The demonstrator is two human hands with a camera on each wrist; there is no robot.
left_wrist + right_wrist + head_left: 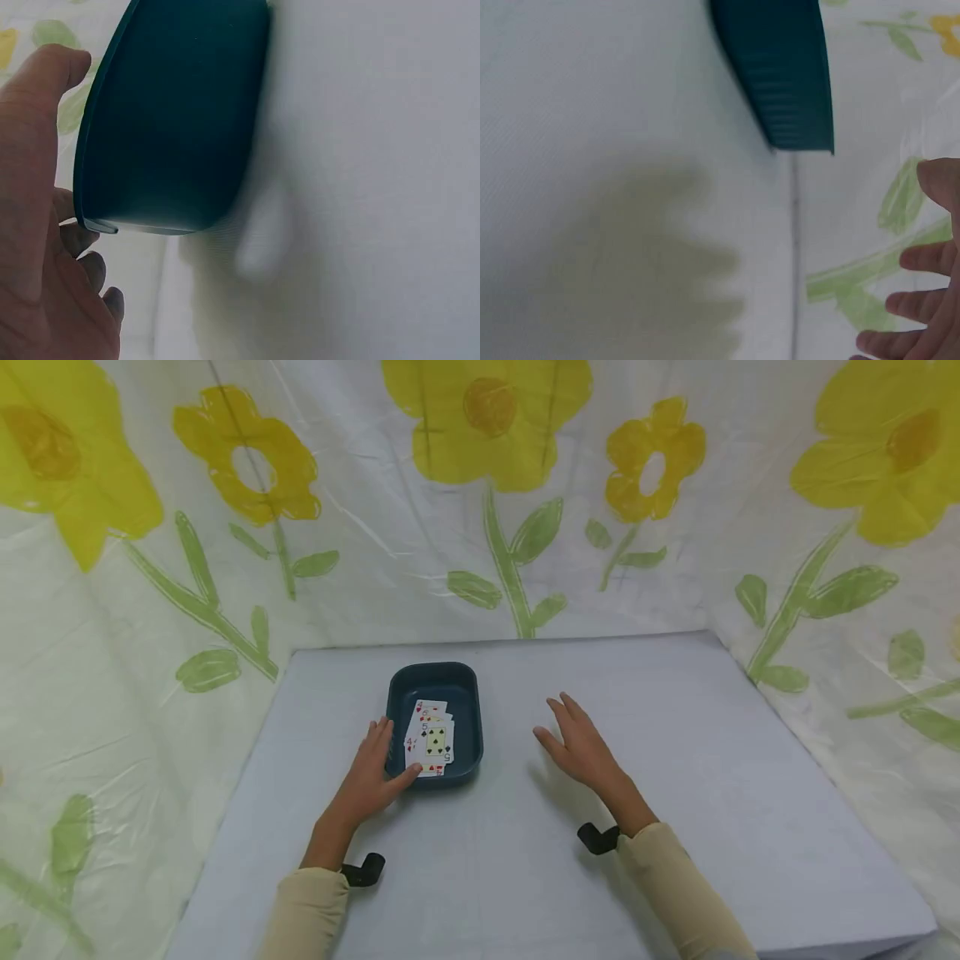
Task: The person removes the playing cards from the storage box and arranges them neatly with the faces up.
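A dark teal plastic tray (468, 702) stands left of centre on the table. Inside it lie several overlapping playing cards (437, 741), a five of spades on top, with red-suited ones partly hidden beneath. My left hand (369, 781) is at the tray's near left corner, its thumb overlapping the rim in the head view. In the left wrist view, the fingers and thumb of that hand (37, 195) spread beside the tray's wall (172, 112). To the right, my right hand (583, 750) hovers over the table, fingers extended and holding nothing.
A white cloth covers the table (510, 877). Behind and at both sides hang pale curtains (360, 577) printed with yellow flowers and green stems. Each wrist wears a black camera mount, one at the left (366, 870) and one at the right (597, 838).
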